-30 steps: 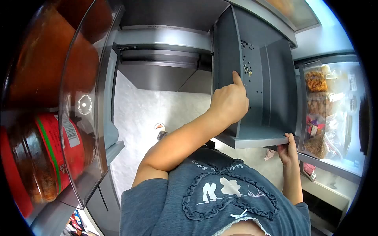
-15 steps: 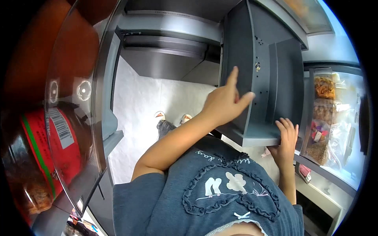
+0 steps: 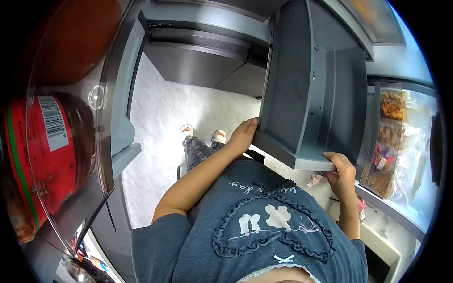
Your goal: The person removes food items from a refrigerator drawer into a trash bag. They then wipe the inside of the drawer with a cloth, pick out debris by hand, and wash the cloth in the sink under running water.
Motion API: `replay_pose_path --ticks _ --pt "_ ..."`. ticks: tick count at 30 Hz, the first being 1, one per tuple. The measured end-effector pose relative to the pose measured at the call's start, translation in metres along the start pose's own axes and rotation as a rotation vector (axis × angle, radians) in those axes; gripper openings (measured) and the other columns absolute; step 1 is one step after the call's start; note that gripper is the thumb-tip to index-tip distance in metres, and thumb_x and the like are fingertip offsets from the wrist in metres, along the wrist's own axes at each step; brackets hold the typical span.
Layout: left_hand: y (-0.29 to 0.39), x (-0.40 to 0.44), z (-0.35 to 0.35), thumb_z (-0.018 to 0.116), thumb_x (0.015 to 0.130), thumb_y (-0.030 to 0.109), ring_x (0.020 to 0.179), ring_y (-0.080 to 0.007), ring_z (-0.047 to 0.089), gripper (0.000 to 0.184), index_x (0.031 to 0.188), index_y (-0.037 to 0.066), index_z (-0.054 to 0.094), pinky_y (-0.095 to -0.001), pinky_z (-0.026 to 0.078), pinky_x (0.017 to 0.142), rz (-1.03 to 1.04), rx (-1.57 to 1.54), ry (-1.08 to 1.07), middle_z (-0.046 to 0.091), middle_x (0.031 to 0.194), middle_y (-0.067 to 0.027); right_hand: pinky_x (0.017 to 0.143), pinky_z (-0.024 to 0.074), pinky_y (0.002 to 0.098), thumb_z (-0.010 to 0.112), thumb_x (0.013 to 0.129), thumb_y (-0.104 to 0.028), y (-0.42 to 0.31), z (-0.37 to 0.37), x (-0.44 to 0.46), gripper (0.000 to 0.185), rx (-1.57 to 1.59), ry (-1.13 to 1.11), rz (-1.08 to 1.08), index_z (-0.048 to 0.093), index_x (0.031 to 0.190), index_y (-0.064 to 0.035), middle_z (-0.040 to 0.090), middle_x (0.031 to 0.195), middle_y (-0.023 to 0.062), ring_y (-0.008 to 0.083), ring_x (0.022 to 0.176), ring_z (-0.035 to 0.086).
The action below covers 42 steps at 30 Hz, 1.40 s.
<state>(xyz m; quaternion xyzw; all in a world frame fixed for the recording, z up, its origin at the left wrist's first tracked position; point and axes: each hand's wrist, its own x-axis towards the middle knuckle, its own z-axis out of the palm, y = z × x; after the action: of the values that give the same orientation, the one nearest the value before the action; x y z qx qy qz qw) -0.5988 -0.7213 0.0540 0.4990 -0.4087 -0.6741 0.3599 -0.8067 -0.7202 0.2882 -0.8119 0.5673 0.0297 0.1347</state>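
Observation:
A grey fridge drawer (image 3: pixel 288 80) is pulled out in front of me. Small dark specks and bits lie on its bottom. My left hand (image 3: pixel 242 137) is closed on the drawer's near left corner, with the fingertips partly hidden behind it. At the near right, my right hand (image 3: pixel 340 173) grips the front edge, fingers over the rim and thumb below. Neither hand holds any loose item.
On the left, an open fridge door (image 3: pixel 106 122) has a clear bin holding a red-labelled container (image 3: pixel 45 146). To the right, a lit door shelf carries bagged foods (image 3: pixel 391 106). My feet stand on the pale floor (image 3: pixel 155 141) below.
My left hand, which hovered over the drawer's left wall with a finger extended, has come down to grip the near left corner. My right hand stays on the front edge. The view has shifted slightly.

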Motion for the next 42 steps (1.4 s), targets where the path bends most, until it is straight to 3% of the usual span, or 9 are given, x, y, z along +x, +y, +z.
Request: replay_pose_path --ticks 3,7,10,14,17,25,27,41,42 --pt "-0.012 0.004 0.006 0.03 0.092 0.031 0.106 -0.0325 0.047 0.044 0.115 -0.002 0.048 -0.0338 0.034 0.092 0.005 -0.07 0.15 0.051 0.111 -0.0236 0.073 0.0455 0.0313 0.059 0.054 0.008 -0.001 -0.001 0.003 0.038 0.007 -0.006 -0.01 0.058 0.09 -0.0011 0.06 0.091 0.0119 0.0288 0.086 0.058" --pt "-0.033 0.018 0.011 0.031 0.088 0.025 0.11 -0.0267 0.047 0.042 0.117 -0.003 0.044 -0.0323 0.033 0.096 0.187 0.174 0.108 0.05 0.117 -0.016 0.074 0.0457 0.0314 0.058 0.055 0.008 0.003 -0.002 0.006 0.037 -0.006 0.0 -0.01 0.058 0.091 -0.0012 0.06 0.093 0.0122 0.029 0.088 0.058" --pt "-0.006 0.014 0.01 0.032 0.086 0.021 0.11 -0.0276 0.046 0.039 0.115 -0.001 0.047 -0.0304 0.035 0.095 -0.27 -0.34 0.075 0.048 0.12 -0.0165 0.073 0.0464 0.0326 0.062 0.055 0.005 0.006 -0.002 0.007 0.036 -0.017 -0.012 0.002 0.059 0.09 -0.0029 0.061 0.092 0.011 0.0283 0.086 0.058" --pt "-0.027 0.009 0.013 0.032 0.085 0.021 0.107 -0.0254 0.048 0.042 0.118 0.0 0.047 -0.0307 0.035 0.092 0.009 0.068 0.112 0.05 0.117 -0.018 0.072 0.0471 0.0325 0.063 0.055 0.003 0.006 -0.001 0.003 0.036 -0.027 -0.012 -0.02 0.059 0.09 -0.0042 0.061 0.092 0.0097 0.0272 0.086 0.059" --pt "-0.035 0.013 0.015 0.03 0.085 0.019 0.106 -0.0252 0.048 0.041 0.115 -0.002 0.048 -0.0294 0.035 0.09 -0.12 -0.263 0.086 0.051 0.115 -0.0191 0.072 0.0472 0.0323 0.063 0.055 0.003 0.004 0.001 0.0 0.036 -0.021 -0.005 -0.017 0.059 0.09 -0.0042 0.061 0.092 0.0095 0.0272 0.086 0.059" --pt "0.001 -0.001 0.015 0.028 0.086 0.025 0.102 -0.0256 0.052 0.043 0.113 0.0 0.051 -0.032 0.036 0.09 -0.085 0.007 0.185 0.055 0.111 -0.0156 0.071 0.0474 0.0326 0.064 0.053 0.004 0.005 -0.002 0.002 0.038 -0.017 0.005 -0.034 0.059 0.089 -0.0038 0.061 0.092 0.0097 0.0277 0.085 0.059" --pt "-0.002 0.001 0.015 0.031 0.085 0.022 0.098 -0.0243 0.053 0.041 0.112 -0.001 0.051 -0.0299 0.038 0.087 -0.152 -0.267 0.151 0.056 0.108 -0.0161 0.068 0.0473 0.0334 0.065 0.051 0.004 0.001 -0.006 0.003 0.038 0.015 -0.005 -0.011 0.059 0.088 -0.0048 0.062 0.09 0.0089 0.0263 0.083 0.059" --pt "0.016 0.037 0.011 0.032 0.084 0.016 0.103 -0.024 0.048 0.042 0.12 -0.004 0.041 -0.0307 0.039 0.088 -0.138 -0.454 0.124 0.048 0.115 -0.0171 0.073 0.0447 0.0351 0.065 0.057 -0.003 0.019 -0.014 0.028 0.032 0.001 0.12 -0.06 0.058 0.089 -0.0059 0.059 0.091 0.0068 0.0255 0.087 0.056" --pt "0.013 0.038 0.009 0.033 0.084 0.018 0.104 -0.0245 0.049 0.043 0.121 -0.004 0.04 -0.031 0.04 0.087 -0.002 -0.228 0.092 0.048 0.114 -0.0177 0.074 0.0445 0.0351 0.065 0.058 -0.003 0.021 -0.014 0.03 0.033 0.004 0.123 -0.062 0.058 0.09 -0.0061 0.059 0.091 0.0066 0.0253 0.088 0.055"
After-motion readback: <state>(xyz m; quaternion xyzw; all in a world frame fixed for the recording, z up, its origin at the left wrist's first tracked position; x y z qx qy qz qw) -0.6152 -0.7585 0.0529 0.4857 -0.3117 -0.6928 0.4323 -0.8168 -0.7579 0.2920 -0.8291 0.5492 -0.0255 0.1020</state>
